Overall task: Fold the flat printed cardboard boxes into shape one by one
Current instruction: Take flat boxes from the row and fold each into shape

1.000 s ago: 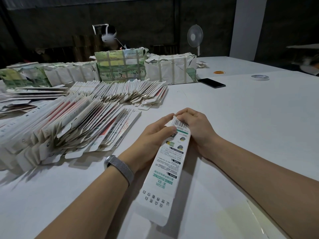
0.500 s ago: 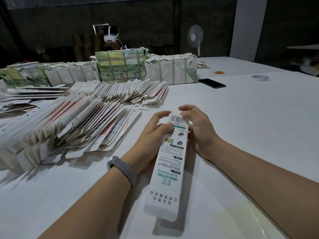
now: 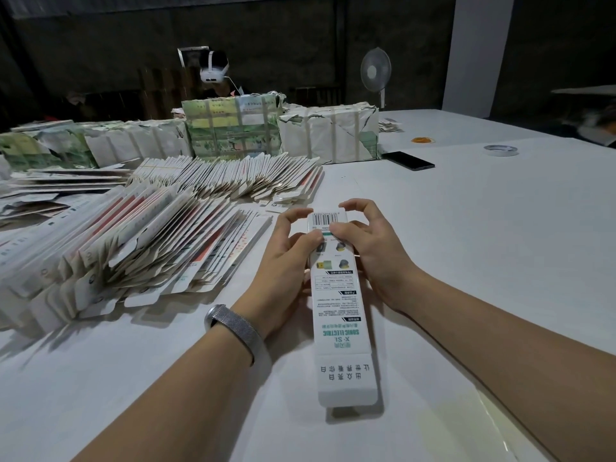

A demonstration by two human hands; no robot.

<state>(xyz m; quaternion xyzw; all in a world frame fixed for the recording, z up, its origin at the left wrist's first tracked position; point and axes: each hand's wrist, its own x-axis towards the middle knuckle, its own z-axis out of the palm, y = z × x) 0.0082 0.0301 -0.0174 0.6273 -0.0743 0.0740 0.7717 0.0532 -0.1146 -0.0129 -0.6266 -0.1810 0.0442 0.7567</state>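
A long narrow white printed box [image 3: 341, 315] with green lettering and a barcode at its far end lies lengthwise on the white table [image 3: 466, 228], its near flap open toward me. My left hand [image 3: 286, 261] grips the box's far part from the left, thumb on its top face. My right hand [image 3: 370, 248] grips it from the right, thumb on the top face and fingers curled round the far end. A fanned heap of flat printed boxes [image 3: 133, 241] lies to the left, with another row [image 3: 240, 178] behind it.
Wrapped bundles [image 3: 233, 128] of packaging stand along the back left. A black phone [image 3: 408, 160], a tape roll [image 3: 501, 150] and an orange ring [image 3: 422, 140] lie on the far table. A fan [image 3: 375, 70] stands behind. A person's sleeve shows at the far right edge.
The box has turned from slanted to nearly straight and shifted toward the right. Both hands moved from covering its far end to holding its sides with thumbs on top.
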